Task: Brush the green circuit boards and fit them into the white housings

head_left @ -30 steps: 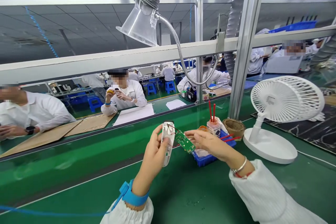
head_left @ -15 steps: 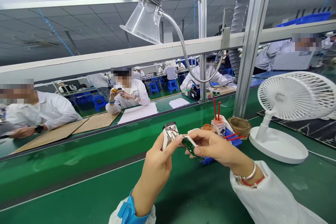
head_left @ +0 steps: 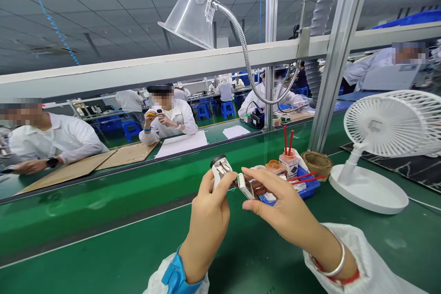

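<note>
My left hand [head_left: 210, 211] is closed around a small white plastic housing [head_left: 220, 170] with a dark rounded end and metal-looking parts inside. To its right, my right hand [head_left: 279, 197] holds a small circuit board [head_left: 245, 187] by its edges, between the thumb and fingers. The board's white-and-silver side now shows, with a thin green edge. Both pieces are held up close together above the green bench; any wire between them is mostly hidden by my fingers.
Beyond my right hand, a blue tray [head_left: 312, 188] holds small jars [head_left: 288, 163] and red sticks. A brown bowl [head_left: 317, 165] and a white fan [head_left: 370, 188] stand further right. A clear fume hood [head_left: 191, 20] hangs above. Co-workers in white sit across the bench.
The circuit board has been turned in my right hand, from its green side to its white-and-silver side. My right thumb has come lower, and the view has shifted slightly.
</note>
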The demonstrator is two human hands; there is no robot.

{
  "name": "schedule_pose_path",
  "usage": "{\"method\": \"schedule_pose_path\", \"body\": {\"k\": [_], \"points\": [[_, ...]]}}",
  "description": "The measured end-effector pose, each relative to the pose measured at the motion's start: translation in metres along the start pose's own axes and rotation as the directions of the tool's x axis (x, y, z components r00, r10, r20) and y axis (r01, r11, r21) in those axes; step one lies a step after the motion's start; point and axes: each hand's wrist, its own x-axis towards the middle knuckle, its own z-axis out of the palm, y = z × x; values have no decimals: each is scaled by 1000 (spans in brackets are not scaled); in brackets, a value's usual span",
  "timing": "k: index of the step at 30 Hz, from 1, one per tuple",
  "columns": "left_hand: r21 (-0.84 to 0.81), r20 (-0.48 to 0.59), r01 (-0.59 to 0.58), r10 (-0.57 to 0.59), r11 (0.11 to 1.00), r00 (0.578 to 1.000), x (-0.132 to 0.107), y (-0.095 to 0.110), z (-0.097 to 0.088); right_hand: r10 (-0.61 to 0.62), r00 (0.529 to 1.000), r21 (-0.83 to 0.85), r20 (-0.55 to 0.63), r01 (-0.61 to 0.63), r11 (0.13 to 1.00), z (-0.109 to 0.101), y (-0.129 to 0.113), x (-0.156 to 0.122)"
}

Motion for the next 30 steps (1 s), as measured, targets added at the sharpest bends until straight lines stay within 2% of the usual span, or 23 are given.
{"method": "schedule_pose_path", "body": {"k": [4,7,10,13,16,18,20,22,26,30], "points": [[4,-23,-42,42,999,999,-2,-3,3,-13,997,13,-73,14,1000,3,0,-2],[31,-19,-85,86,996,996,-4,-5,7,63,993,114,-101,-51,992,4,-1,-2],[48,-10,-130,130,990,991,-6,-7,13,199,979,289,-50,-176,941,4,-2,-1],[60,8,-128,128,990,992,-6,-11,20,310,950,458,37,-292,840,6,-1,-1],[64,45,-109,106,992,993,-6,-13,23,378,917,541,127,-383,748,7,3,0],[51,78,-108,104,993,992,-5,-12,23,387,910,556,151,-401,728,7,7,1],[47,113,-86,80,995,990,-4,-8,21,372,921,527,119,-376,762,5,8,3],[35,143,-26,21,999,990,-4,-1,17,328,944,442,34,-308,842,4,8,4],[-49,193,101,-90,994,977,-5,11,8,106,985,157,-140,-83,984,5,5,1],[-67,227,125,-107,990,968,-5,14,2,-100,970,-75,-224,85,994,10,4,-4]]}}
